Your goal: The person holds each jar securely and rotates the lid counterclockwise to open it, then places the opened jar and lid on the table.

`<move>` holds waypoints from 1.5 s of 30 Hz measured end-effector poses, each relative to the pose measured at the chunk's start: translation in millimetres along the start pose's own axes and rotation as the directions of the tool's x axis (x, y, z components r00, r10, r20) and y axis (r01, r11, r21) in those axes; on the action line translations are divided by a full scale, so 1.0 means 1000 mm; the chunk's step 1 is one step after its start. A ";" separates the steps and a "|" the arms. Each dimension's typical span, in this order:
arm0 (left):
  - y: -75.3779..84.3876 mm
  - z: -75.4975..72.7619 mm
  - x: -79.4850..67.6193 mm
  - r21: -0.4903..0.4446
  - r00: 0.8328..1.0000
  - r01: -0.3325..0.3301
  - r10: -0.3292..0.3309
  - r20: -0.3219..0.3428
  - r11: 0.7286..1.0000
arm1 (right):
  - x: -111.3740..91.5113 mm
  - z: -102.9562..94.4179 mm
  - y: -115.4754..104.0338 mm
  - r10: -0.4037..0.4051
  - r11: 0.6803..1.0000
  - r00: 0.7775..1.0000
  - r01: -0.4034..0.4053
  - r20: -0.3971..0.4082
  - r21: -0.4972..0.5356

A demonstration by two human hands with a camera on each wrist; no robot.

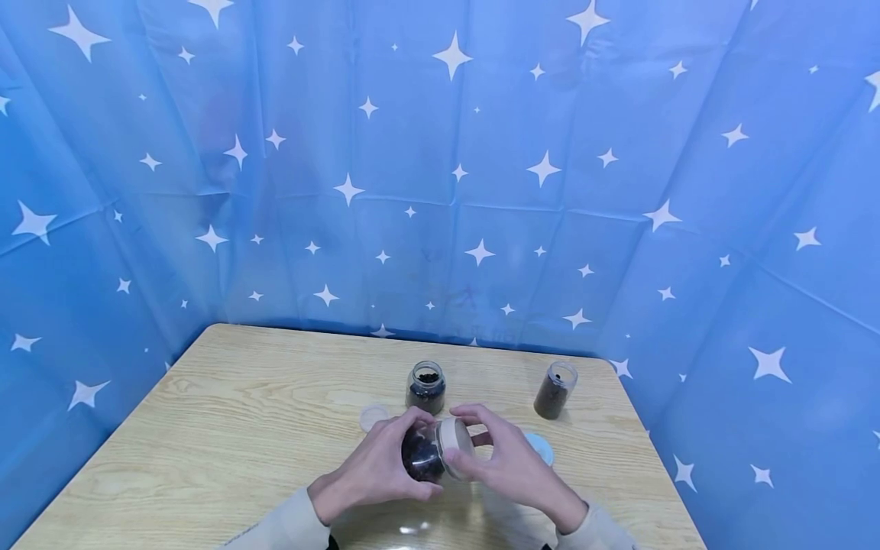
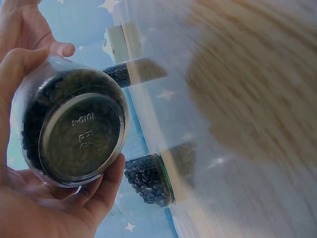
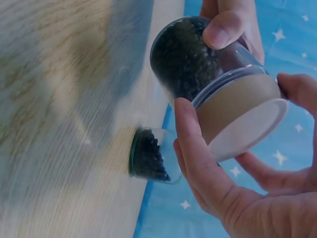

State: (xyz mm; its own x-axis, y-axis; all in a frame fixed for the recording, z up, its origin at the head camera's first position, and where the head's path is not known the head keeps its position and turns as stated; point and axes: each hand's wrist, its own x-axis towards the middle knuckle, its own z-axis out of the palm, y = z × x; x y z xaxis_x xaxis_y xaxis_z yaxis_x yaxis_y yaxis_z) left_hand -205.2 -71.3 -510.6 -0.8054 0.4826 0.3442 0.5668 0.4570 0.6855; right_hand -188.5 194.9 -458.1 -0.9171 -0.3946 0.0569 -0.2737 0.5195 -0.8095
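A clear jar (image 1: 421,456) filled with dark seeds is held tilted above the table, its beige lid (image 1: 455,437) pointing to the right. My left hand (image 1: 380,464) grips the jar's body, and the jar's embossed base (image 2: 83,136) faces the left wrist camera. Around the rim of the lid (image 3: 242,111) curl the fingers and thumb of my right hand (image 1: 512,464). The lid sits on the jar's mouth. In the right wrist view, the left thumb (image 3: 223,30) presses on the jar's side.
Behind the hands stands an uncapped jar (image 1: 425,396) of dark seeds. A taller jar (image 1: 552,395) with dark contents is at the back right. A clear lid (image 1: 373,417) lies left of the hands, a light blue lid (image 1: 541,448) to their right. A starry blue curtain (image 1: 412,153) surrounds the table.
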 end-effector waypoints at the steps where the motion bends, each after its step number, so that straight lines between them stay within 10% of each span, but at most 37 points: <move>1: 0.000 0.000 0.000 -0.001 1.000 -0.001 0.001 0.000 1.000 | 0.000 0.001 0.000 0.003 1.000 1.000 -0.003 0.002 -0.006; 28: -0.003 0.002 -0.001 0.012 1.000 -0.013 0.013 -0.010 1.000 | -0.001 -0.003 0.018 -0.168 0.985 0.981 0.163 0.094 0.063; 45: -0.004 0.002 -0.001 0.024 1.000 -0.023 0.024 -0.012 0.999 | 0.003 -0.011 0.027 -0.487 0.869 0.863 0.494 0.136 -0.029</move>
State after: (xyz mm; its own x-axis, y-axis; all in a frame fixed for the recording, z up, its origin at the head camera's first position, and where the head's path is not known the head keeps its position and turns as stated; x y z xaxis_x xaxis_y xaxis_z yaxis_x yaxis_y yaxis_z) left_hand -206.3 -72.4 -515.5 -0.7937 0.4846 0.3676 0.5893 0.4631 0.6620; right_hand -202.4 216.2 -473.3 -0.6188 -0.6964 0.3635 -0.6995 0.2779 -0.6583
